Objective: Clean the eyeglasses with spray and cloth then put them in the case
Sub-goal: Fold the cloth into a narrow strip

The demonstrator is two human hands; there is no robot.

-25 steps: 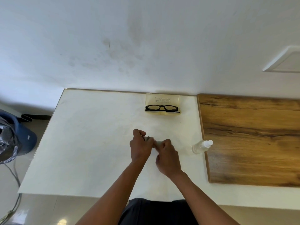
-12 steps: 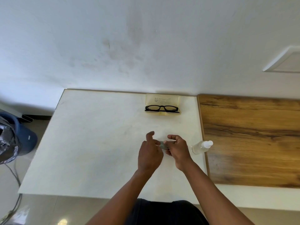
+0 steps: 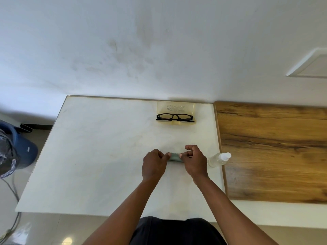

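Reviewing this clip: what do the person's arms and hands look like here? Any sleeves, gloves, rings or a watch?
Both forearms are bare up to the bottom edge of the frame, with no sleeves in sight. The left hand and right hand are ungloved; no watch, bracelet or ring shows. Dark clothing appears between the arms.

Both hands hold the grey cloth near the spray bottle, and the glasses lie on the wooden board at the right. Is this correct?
Not quite. The head view shows the glasses lying in the open yellowish case on the white table, not on the wooden board. The rest holds: left hand and right hand pinch the grey cloth near the spray bottle.
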